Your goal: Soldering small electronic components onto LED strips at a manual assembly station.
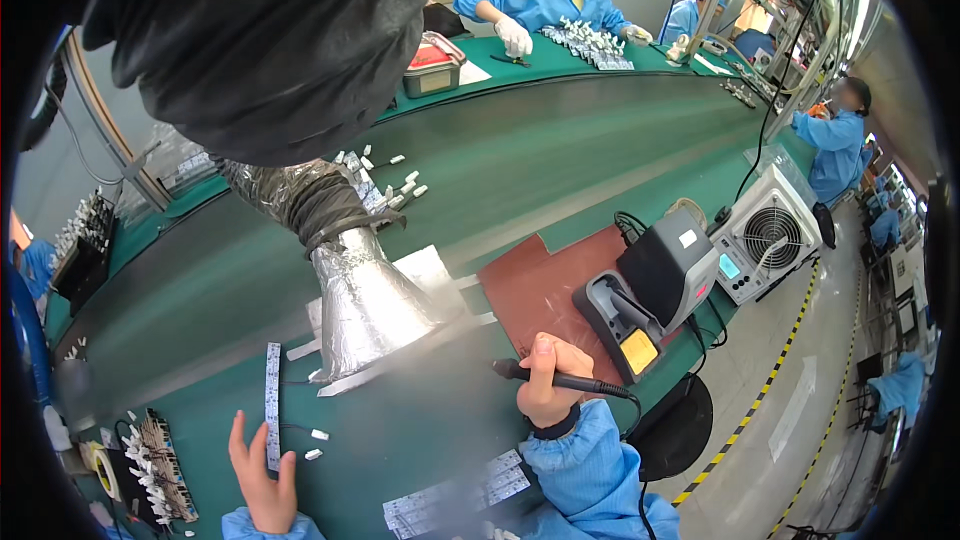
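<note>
Grey haze over the green table (350, 470) makes the tip of the soldering iron (587, 383) hard to discern; the right hand (541, 392) clamps its black handle. Thumb and fingers apart, the left hand (264, 492) straddles the near end of a pale strip (273, 395) lying left of centre.

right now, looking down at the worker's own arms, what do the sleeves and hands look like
The left hand and right hand are both gloveless. The right sleeve is light blue, loose and creased, with a dark band at the wrist, perhaps a cuff or strap. The left sleeve, also light blue, shows only partly at the lower edge.
</note>
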The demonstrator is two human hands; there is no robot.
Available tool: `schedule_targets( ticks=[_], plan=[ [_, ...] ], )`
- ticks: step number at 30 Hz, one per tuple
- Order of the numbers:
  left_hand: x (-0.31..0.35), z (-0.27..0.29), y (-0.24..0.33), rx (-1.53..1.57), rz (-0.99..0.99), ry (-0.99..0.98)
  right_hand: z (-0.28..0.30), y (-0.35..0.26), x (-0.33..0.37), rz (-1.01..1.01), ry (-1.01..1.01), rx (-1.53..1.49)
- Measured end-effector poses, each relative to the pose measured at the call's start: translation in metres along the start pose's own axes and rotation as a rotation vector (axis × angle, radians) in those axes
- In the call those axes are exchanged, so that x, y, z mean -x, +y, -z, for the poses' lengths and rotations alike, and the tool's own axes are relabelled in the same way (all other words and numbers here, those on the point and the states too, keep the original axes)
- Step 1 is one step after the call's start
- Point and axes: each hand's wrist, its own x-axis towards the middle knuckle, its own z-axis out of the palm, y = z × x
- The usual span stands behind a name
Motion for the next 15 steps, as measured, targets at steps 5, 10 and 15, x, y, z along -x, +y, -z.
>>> schedule_targets(
  ticks=[5, 10, 15],
  plan=[
    [0.000, -0.011, 0.081, 0.194, -0.336, -0.434, 0.006, -0.002, -0.004, 0.005, 0.056, 0.002],
    [0.016, -0.037, 0.089, 0.273, -0.400, -0.696, 0.003, -0.002, -0.006, -0.013, 0.052, 0.006],
    [-0.001, -0.029, 0.087, 0.343, -0.291, -0.856, 0.005, -0.001, -0.002, -0.015, 0.054, 0.011]
  ],
)
